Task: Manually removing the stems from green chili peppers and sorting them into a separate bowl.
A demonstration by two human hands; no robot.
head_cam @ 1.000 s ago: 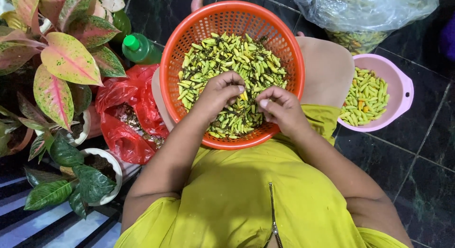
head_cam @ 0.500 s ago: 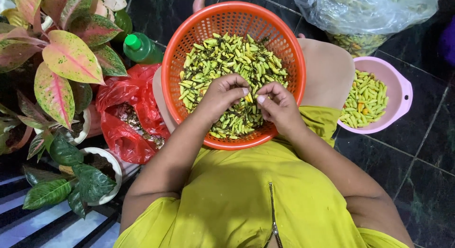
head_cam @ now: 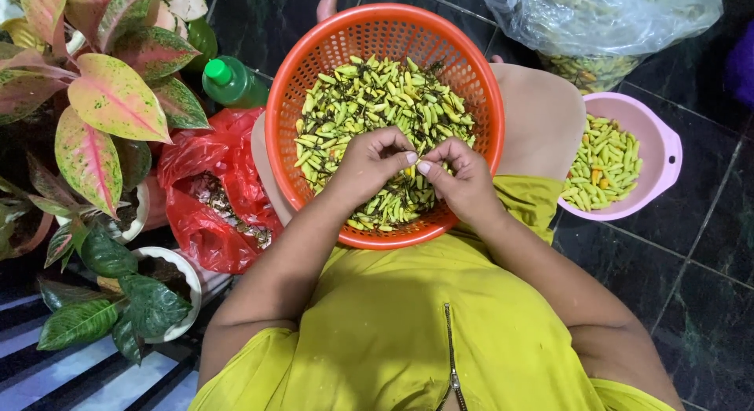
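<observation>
Orange basket: round, perforated plastic, propped on the lap between the knees, close under both hands for easy reach. Contents: small chillies, pale green to yellow, many with dark stalks attached, heaped across the bottom. Left hand: curled over the heap, fingers bent inward, thumb and forefinger drawn together at the tip, meeting the right hand over the middle of the basket. Right hand: likewise curled, fingertips closed in a pinch against the left; apparently a single chilli nipped between the two hands, though too small to tell for certain. Pink bowl: on the dark tiled floor just beside the right knee, holding chillies that look free of stalks. Red plastic bag: beside the left knee, open, with dark bits inside, seemingly discarded stalks. Clear plastic bag: beyond the bowl, more chillies within. Green-capped bottle and potted plants: at left, well apart from the hands.
</observation>
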